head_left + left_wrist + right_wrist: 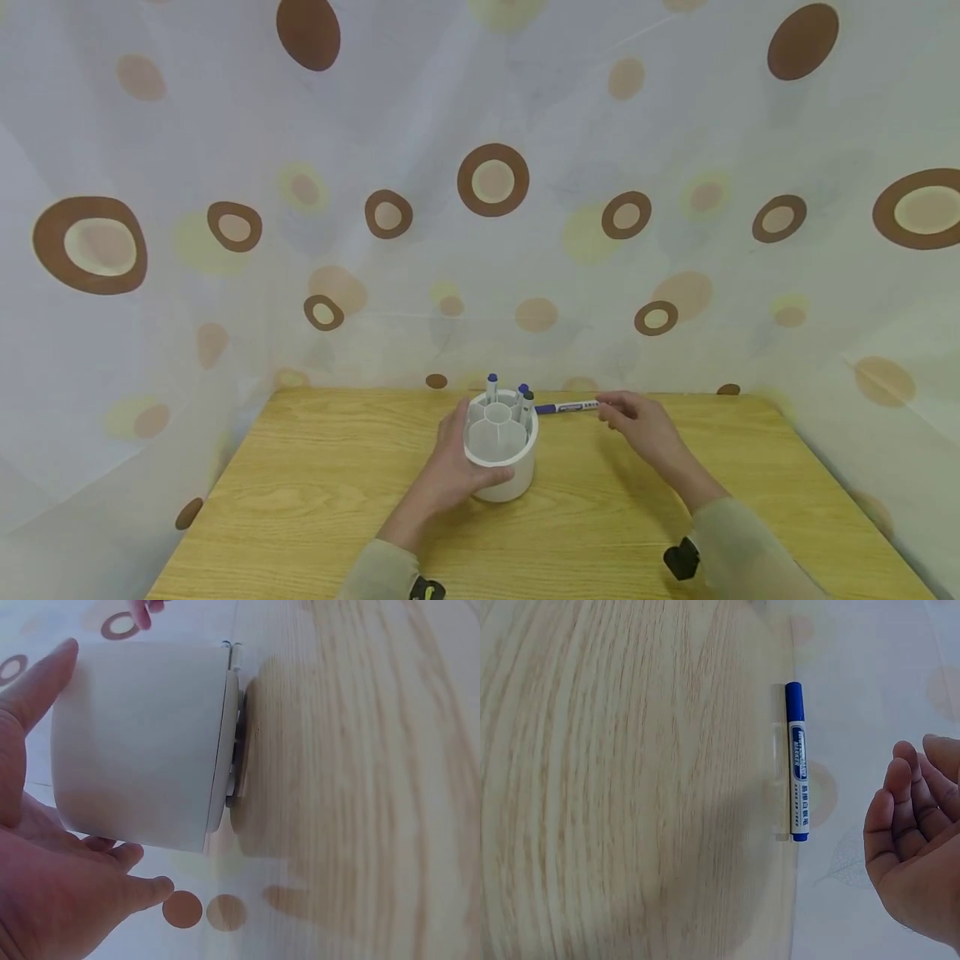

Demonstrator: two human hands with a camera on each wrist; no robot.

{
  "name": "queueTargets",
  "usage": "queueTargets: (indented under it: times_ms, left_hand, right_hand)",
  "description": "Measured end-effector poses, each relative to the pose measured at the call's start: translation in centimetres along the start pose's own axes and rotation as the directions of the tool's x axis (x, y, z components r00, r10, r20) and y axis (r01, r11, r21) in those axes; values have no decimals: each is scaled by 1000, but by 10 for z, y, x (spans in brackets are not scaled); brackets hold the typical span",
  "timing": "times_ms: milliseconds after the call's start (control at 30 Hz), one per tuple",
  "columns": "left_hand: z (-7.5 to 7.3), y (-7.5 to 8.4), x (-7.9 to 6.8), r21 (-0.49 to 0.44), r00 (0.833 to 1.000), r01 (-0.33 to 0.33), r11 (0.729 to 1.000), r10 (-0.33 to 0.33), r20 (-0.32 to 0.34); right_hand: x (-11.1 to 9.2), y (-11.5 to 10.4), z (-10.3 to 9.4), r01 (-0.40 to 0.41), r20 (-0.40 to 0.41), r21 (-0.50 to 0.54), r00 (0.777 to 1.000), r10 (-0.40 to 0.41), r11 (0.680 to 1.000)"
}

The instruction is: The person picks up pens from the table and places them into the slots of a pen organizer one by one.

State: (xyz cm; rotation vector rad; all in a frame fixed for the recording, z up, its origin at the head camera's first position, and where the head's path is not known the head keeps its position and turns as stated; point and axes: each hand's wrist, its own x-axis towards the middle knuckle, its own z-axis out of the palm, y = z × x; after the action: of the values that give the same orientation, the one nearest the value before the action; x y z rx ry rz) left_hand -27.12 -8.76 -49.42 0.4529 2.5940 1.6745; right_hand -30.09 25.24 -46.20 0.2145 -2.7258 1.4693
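A white round pen holder (504, 479) with several compartments stands near the middle of the wooden table, and my left hand (453, 467) grips its left and near side. The left wrist view shows the pen holder (142, 742) between thumb and fingers. Inside it, toward the back and right, are two blue-capped markers (492, 390) and a dark-capped marker (527, 406). A blue-and-white marker (799, 765) lies by the table's far edge. Loosely bent, my right hand (637, 425) hovers beside its right end; in the right wrist view a gap separates the fingers (881, 817) from it.
The wooden table (330, 492) stretches to both sides of the hands. A pale curtain (420, 275) with brown and tan circles hangs behind the far edge and along both sides. Black straps (681, 558) sit at the wrists over light sleeves.
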Motion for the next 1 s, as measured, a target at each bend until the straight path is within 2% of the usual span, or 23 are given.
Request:
queueTargets:
  times_ms: [133,400,600,767,1000]
  left_hand:
    - [-1,0,0,-8,1000,19,1000,-19,-3]
    - [-5,-3,-1,35,999,44,998,-44,-13]
    - [-5,-3,1,26,1000,4,1000,-4,2]
    - [-4,-4,1,-31,999,-29,999,30,29]
    - [-3,-3,2,-72,999,3,997,1,48]
  right_hand:
    - [8,6,0,12,6,-29,1000,-12,1000]
    - [20,14,0,49,13,-124,999,-48,991]
    - [27,26,0,70,42,-186,997,-63,980]
    - [31,37,-2,50,93,-165,995,-35,985]
    - [39,46,1,23,135,-122,991,-6,992]
